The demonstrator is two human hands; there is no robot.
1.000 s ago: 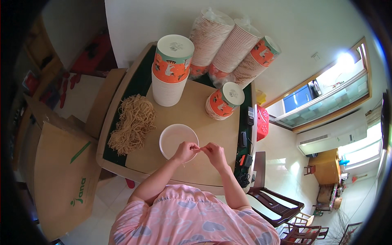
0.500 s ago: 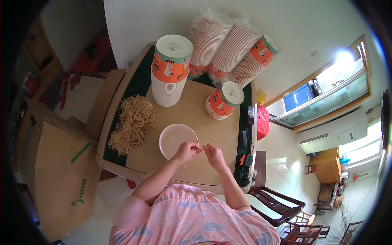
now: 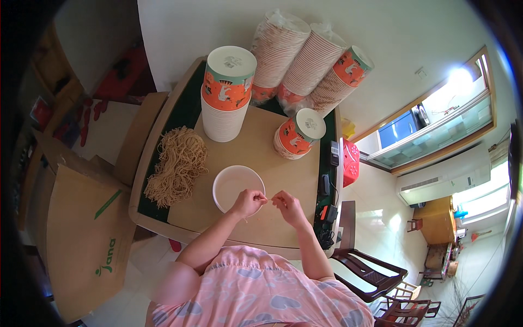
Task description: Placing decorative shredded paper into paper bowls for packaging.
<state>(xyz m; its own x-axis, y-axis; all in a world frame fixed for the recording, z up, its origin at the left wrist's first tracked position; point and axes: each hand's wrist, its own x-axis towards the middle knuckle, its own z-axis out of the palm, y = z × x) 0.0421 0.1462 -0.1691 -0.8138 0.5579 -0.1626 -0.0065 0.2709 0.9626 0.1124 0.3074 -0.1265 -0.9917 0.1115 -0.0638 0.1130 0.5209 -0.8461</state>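
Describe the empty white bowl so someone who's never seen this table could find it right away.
Start at the tan table by the white wall. Near its front edge, right of the heap of dry noodles, sits the white bowl, touched by the left hand. Unlike the orange-printed cups behind, it is plain, open and alone.

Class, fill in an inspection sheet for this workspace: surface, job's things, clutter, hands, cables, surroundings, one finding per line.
Surface: tan table top with dark green border.
Job's things: empty white bowl; pile of dry noodles to its left; what the fingers pinch is too thin to identify.
Clutter: cup stack, short lidded cup stack, wrapped cup sleeves, small dark devices at the table's right edge.
Hands: left hand and right hand pinched close together beside the bowl.
Cables: nothing seen.
Surroundings: cardboard box, red stool, wooden chair.
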